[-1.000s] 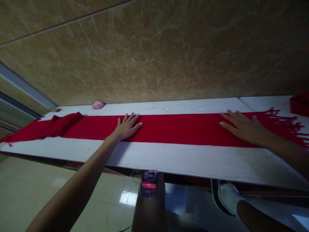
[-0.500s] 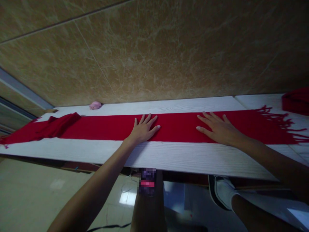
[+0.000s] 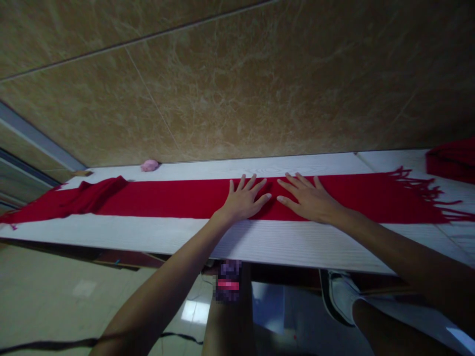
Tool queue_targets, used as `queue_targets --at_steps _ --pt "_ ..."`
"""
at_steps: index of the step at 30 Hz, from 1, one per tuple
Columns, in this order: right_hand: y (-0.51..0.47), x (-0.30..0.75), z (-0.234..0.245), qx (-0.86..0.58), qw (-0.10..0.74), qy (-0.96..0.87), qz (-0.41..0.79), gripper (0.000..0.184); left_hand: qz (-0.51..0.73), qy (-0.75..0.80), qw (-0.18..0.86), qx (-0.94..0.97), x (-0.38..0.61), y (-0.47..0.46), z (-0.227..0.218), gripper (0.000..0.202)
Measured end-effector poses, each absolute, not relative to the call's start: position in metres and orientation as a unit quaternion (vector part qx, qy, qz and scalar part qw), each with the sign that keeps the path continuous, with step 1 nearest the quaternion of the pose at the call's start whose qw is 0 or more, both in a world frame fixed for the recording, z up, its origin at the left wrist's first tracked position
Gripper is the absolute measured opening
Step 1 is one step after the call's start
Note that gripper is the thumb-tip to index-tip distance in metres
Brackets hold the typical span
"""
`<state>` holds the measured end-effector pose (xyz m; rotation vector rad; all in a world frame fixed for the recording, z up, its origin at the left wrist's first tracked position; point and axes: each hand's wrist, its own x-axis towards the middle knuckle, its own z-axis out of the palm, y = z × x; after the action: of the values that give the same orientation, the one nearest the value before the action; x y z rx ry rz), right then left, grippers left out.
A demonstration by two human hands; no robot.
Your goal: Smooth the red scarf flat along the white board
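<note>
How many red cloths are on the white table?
2: a long scarf lies under the left hand and right hand; another cloth sits at the right edge, partly cut off.

Draws the left hand (image 3: 243, 201) rightward along the scarf (image 3: 166, 199) and the right hand (image 3: 308, 201) leftward from the fringe (image 3: 426, 190) end, bringing both, well apart a second ago and nearer half a second ago, flat and just beside each other at mid-length, fingertips nearly meeting.
</note>
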<state>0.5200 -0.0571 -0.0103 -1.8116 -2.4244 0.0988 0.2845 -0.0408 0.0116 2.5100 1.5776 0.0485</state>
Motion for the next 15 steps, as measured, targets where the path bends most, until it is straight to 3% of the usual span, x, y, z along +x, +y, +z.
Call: queue_targets --at_steps 15 --pt "-0.054 0.498 -0.005 -0.579 0.065 -0.811 0.049 0.081 0.012 0.510 0.089 0.856 0.292 -0.038 0.007 0.067"
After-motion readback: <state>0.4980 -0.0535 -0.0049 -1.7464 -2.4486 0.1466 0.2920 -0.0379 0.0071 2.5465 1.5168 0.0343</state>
